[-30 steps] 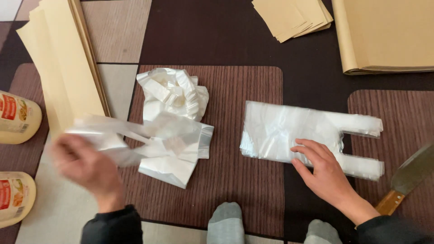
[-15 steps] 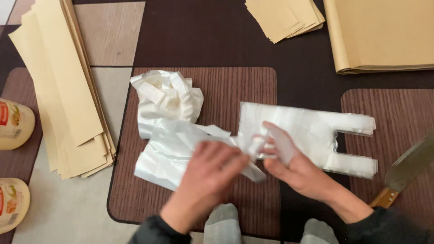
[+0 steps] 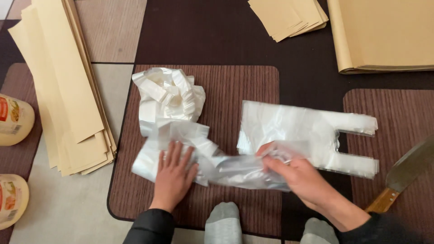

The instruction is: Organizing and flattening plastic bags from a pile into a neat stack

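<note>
Thin glossy translucent plastic bags (image 3: 307,135) lie on ribbed woven mat (image 3: 235,86) beside matt tan paper sheets (image 3: 68,90).

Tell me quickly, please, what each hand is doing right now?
Left hand: open, fingers spread, pressing flat on the crumpled pile of clear plastic bags.
Right hand: closed, pinching a thin clear plastic bag stretched between both hands.

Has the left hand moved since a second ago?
Yes. The left hand has swung rightward, away from the tan paper stack, onto the crumpled plastic bags on the brown mat.
</note>
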